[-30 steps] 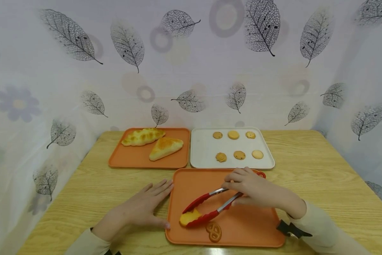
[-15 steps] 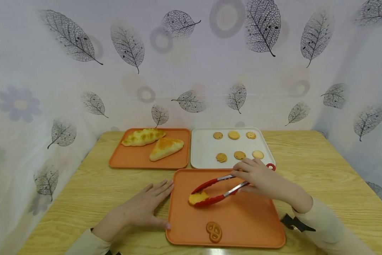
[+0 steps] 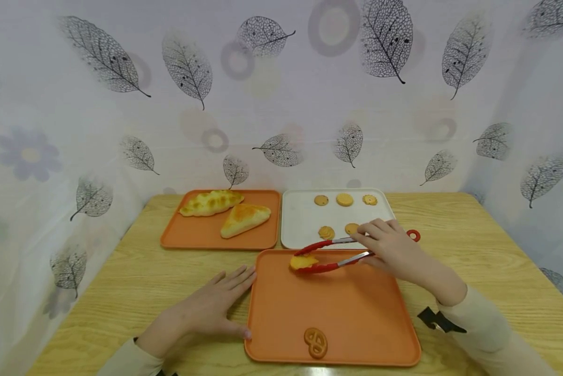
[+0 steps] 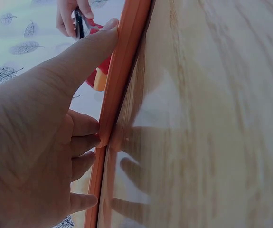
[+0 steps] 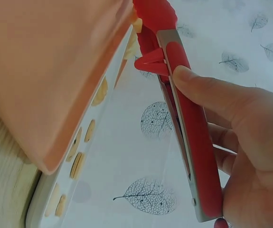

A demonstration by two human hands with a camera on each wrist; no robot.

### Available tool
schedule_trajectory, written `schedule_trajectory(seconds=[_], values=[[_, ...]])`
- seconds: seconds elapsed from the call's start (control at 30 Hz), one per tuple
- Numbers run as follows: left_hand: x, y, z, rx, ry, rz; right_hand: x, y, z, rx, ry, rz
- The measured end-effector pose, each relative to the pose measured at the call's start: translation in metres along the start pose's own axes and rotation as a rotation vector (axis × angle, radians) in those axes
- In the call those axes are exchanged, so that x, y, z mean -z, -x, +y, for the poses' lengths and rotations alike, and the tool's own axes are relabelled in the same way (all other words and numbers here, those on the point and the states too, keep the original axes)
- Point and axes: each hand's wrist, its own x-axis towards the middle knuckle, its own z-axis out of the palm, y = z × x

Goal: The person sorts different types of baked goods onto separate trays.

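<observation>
My right hand grips red-and-silver tongs, thumb on one red arm and fingers on the other. The tong tips pinch a small yellow pastry-like piece over the back left part of the front orange tray. My left hand lies spread at that tray's left edge, thumb and fingertips at the rim; the left wrist view shows its thumb against the rim. Near the tray's front edge lies a brown pretzel-shaped cookie.
Behind on the right, a white tray holds several cookies, one round cookie among them; my right hand covers its front right corner. Back left, another orange tray bears a braided bread and a triangular bread. A leaf-patterned curtain stands behind.
My right hand has carried the tongs and the yellow piece back and slightly right, away from the pretzel cookie, toward the white tray. My left hand has stayed in place.
</observation>
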Motion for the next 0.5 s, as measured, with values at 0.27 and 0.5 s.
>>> schedule_trajectory(seconds=[0.27,0.5], values=[[0.001,0.001,-0.001,0.0,0.006,-0.003,0.0,-0.002,0.01,-0.066,0.073,0.049],[0.001,0.0,-0.002,0.001,0.001,-0.003,-0.005,-0.004,0.02,-0.126,0.088,0.116]])
